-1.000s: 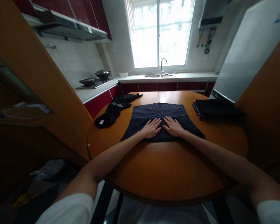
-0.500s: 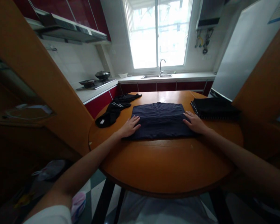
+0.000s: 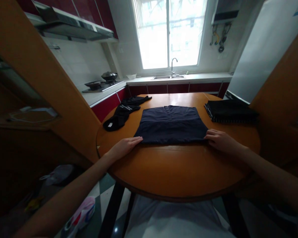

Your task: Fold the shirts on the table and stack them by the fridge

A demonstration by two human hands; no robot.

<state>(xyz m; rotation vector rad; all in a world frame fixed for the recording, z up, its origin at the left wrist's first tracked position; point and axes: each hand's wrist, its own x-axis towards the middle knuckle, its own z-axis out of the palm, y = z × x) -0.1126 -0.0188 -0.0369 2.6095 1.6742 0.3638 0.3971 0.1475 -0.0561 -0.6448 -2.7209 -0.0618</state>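
Desk: a round, orange wooden desk point(image 3: 178, 172) stands in the kitchen, and all the clothes lie on its far half.
Navy garment, place: the navy garment point(image 3: 171, 125) lies at the middle of the desk, between the two hands.
Navy garment, look: dark blue cloth, folded into a flat, smooth rectangle that looks a little wider at the near edge. That edge is straight and even.
Navy garment, direction: its long axis runs left to right across the desk. A small notch with a seam sits midway along the far edge, on the window side.
Black stack: a folded black stack point(image 3: 229, 111) sits to the right of the navy garment, apart from it, with thin pale lines along its near side.
Loose black garment: a crumpled black garment point(image 3: 123, 114) with white stripes trails along the far left rim.
Left hand: the left hand point(image 3: 125, 147) lies palm down on the desk, arm stretched forward. Its fingers are straight and close together, gripping nothing, and the fingertips touch the near left corner of the navy garment.
Right hand: the right hand point(image 3: 221, 140) rests knuckles up at the near right corner, its fingers bent towards the cloth. I cannot tell whether they pinch it.
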